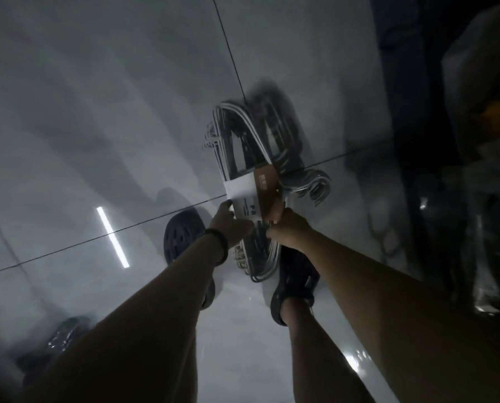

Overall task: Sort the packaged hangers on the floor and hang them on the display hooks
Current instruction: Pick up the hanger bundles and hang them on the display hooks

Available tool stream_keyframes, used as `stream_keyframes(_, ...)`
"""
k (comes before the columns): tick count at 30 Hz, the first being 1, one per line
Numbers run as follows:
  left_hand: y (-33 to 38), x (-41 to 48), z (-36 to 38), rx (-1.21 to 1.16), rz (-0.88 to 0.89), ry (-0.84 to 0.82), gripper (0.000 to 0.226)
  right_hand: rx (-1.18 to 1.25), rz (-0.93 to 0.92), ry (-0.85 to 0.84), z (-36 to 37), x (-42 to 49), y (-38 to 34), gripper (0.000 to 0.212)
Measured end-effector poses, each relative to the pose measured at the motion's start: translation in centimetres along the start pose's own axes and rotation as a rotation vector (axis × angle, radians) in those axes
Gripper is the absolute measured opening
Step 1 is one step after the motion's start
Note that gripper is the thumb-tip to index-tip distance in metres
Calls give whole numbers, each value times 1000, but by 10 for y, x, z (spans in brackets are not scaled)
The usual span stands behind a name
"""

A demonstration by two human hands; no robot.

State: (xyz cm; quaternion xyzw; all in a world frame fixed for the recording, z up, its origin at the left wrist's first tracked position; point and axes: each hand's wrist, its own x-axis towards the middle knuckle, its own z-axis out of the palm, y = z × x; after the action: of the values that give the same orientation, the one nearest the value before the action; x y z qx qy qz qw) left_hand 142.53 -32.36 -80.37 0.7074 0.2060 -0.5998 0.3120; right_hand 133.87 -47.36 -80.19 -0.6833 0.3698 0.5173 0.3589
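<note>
2 forearms reach down past dark shoes (295, 282). The left hand (228, 221) grips the edge of a white label (241, 186), and the right hand (288, 228) pinches the brown card (264, 184) beside it. Both hold 1 pack of hangers (251, 146) over the glossy tiled floor (97, 112).

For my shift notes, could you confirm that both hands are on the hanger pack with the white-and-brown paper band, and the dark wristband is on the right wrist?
Not quite: the head view shows the dark wristband on the left wrist. The rest holds: the left hand and the right hand are both on the hanger pack at its paper band.
</note>
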Motion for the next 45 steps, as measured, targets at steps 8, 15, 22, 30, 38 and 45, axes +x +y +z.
stream_keyframes(8, -5, 25, 9, 22, -12, -7, 46, 290, -63, 404, 39, 10, 12, 21)
stream_keyframes(15, 10, -20, 11, -143, -48, 28, 39, 271, -24, 386, 10, -32, 14, 9)
stream_keyframes(22, 36, -72, 7, -205, -135, -119, 48, 223, -63, 408, -27, -99, 21, 13)
stream_keyframes(30, 66, -158, 3, -474, 132, -273, 80, 283, -246, 464, -57, -185, 20, 12)
stream_keyframes(38, 138, -340, -11, -526, 320, -103, 62, 428, -321, 463, -100, -352, -5, 27)
stream_keyframes(45, 176, -522, -36, -486, 538, -121, 55, 337, -468, 827, -167, -549, -23, 49)
